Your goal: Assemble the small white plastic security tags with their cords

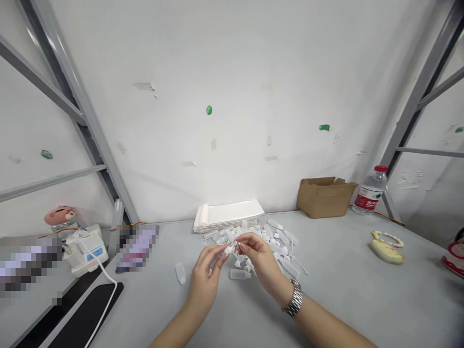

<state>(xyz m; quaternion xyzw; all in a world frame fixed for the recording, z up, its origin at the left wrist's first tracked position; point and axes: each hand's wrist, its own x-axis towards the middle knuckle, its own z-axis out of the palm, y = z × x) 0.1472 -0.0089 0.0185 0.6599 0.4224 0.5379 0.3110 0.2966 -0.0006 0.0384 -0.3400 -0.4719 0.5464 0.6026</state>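
Note:
My left hand (205, 270) is closed in a pinch round a small white plastic squeeze bottle (229, 250), its top showing between thumb and fingers. Close against it, my right hand (258, 253) is also closed in a pinch, fingertips meeting at the bottle's tip; the tiny piece in them is too small to make out. Beneath and behind both hands spreads a pile of translucent squeeze bottles (290, 267) with white caps. One bottle (239, 274) lies on its side just below the hands. Apart on the left is another bottle (180, 273).
A stack of white sheets (232, 212) lies behind the pile by the wall. Farther right stand a cardboard box (324, 198) and a red-capped water bottle (369, 191). A yellow case (387, 252) lies at right. A phone (138, 247) and power strip (87, 249) are at left.

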